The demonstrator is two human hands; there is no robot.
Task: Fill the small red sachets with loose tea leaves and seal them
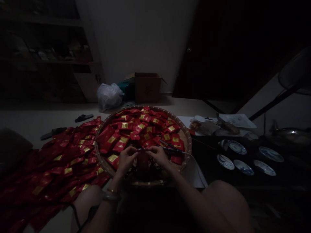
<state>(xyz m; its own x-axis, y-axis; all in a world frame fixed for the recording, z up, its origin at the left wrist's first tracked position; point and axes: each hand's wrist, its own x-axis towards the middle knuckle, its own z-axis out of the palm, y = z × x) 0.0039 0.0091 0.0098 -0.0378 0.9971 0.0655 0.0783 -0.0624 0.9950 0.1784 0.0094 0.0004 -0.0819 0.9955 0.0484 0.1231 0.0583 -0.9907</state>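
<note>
My left hand [127,159] and my right hand [158,156] come together over the near part of a round woven basket [188,139]. Their fingertips pinch the top edge of a dark red packet [143,161], which hangs below them; its lower part fades into shadow. Just right of my right hand lies a slim, dark two-armed tool [171,148] with a pale cord trailing toward me. Many red packets with gold labels [141,127] fill the far and left parts of the basket. Dark bits, too dim to identify, lie near my hands.
A large heap of red packets [70,165] covers the floor at left, near dark slippers [84,117]. Behind the basket are a white plastic bag [109,96] and an open cardboard box [147,89]. Several patterned dishes [243,167] stand on a dark table at right.
</note>
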